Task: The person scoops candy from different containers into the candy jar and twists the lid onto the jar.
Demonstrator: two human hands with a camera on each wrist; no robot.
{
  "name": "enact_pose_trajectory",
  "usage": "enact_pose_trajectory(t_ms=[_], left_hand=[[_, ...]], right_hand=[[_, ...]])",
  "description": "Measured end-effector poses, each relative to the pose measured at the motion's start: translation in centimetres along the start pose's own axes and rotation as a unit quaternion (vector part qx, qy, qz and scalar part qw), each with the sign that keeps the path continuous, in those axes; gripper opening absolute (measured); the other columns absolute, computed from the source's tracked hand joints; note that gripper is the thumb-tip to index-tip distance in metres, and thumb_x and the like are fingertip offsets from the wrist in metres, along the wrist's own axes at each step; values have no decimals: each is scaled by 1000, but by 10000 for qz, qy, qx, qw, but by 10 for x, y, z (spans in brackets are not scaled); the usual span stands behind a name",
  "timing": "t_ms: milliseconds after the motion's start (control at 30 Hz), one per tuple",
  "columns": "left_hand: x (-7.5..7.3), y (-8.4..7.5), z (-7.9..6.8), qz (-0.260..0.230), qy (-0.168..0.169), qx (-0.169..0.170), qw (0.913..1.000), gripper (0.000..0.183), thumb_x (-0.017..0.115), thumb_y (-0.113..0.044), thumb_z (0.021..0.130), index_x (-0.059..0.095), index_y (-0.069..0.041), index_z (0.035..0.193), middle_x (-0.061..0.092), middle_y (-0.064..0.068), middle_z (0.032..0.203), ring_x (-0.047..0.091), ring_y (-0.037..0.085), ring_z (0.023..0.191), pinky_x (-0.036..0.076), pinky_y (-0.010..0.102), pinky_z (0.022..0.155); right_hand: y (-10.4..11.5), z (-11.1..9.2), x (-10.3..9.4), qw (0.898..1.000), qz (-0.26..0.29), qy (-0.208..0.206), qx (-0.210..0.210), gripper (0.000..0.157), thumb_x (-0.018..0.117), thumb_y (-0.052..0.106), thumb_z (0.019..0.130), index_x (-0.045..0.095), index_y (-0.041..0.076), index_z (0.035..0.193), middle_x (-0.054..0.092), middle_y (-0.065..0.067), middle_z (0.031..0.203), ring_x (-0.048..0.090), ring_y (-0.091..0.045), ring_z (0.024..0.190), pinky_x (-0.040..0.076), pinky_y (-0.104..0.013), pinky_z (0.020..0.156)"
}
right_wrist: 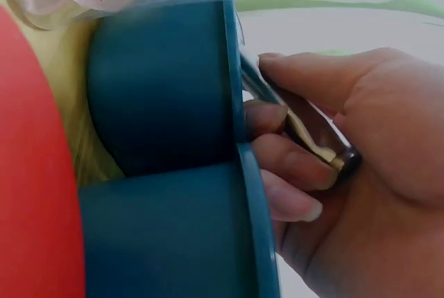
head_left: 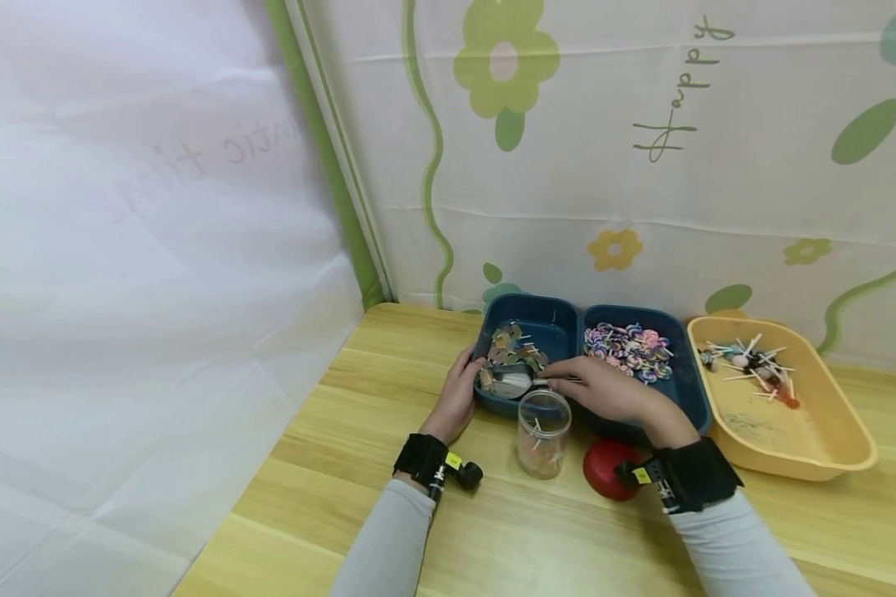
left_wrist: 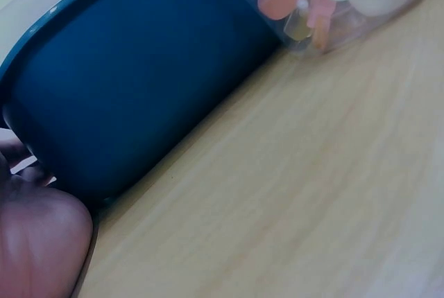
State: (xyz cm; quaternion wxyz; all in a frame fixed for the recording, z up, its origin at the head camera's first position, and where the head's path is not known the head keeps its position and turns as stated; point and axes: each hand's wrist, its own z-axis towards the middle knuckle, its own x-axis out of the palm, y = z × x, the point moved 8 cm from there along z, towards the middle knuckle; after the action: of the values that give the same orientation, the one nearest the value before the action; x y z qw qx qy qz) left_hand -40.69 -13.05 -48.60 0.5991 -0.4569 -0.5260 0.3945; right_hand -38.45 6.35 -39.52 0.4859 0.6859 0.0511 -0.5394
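Observation:
My left hand [head_left: 457, 394] grips the left side of a dark blue bin [head_left: 560, 311], its palm against the outer wall in the left wrist view. Inside lie small brownish and greenish pieces [head_left: 506, 342], some with white sticks. With thumb and fingers, my right hand [head_left: 605, 388] holds the slim metal handle [right_wrist: 298, 121] of a scoop [head_left: 511, 381]. The scoop's bowl is low in that bin, near its front left. In front stands a clear jar [head_left: 543, 448], uncovered, with pale candies and sticks at its bottom.
A second blue bin [head_left: 690, 398] adjoins on the right, holding swirled lollipops [head_left: 638, 344]. Beyond it a yellow bin [head_left: 829, 439] contains several lollipops [head_left: 762, 365]. A red round lid [head_left: 611, 470] lies right of the jar on the wooden table [head_left: 523, 547]. Printed curtain hangs behind.

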Motion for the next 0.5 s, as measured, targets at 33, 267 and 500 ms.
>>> enact_pose_trajectory(t_ms=[33,267,500], left_hand=[[0,0,0,14,-8,-5,10000,50,36,-24,113,30,-9,161,26,14,166,17,25,155,16,47,126],[2,-2,1,-38,66,138,9999,54,29,-33,115,28,-5,161,32,18,163,25,28,153,20,46,125],[0,0,1,-100,-105,16,9999,50,29,-28,115,29,-9,161,28,11,165,22,22,153,22,42,125]], right_hand=[[-1,-1,-1,10000,62,9,-17,31,52,15,108,67,4,133,69,-11,128,64,-30,116,53,-52,96],[-5,-7,-13,9989,394,-171,-188,32,51,14,109,65,5,136,68,-9,130,63,-25,115,53,-44,96],[-3,-10,-22,9977,542,-296,-284,31,51,12,109,66,6,135,68,-6,128,63,-25,112,53,-36,95]])
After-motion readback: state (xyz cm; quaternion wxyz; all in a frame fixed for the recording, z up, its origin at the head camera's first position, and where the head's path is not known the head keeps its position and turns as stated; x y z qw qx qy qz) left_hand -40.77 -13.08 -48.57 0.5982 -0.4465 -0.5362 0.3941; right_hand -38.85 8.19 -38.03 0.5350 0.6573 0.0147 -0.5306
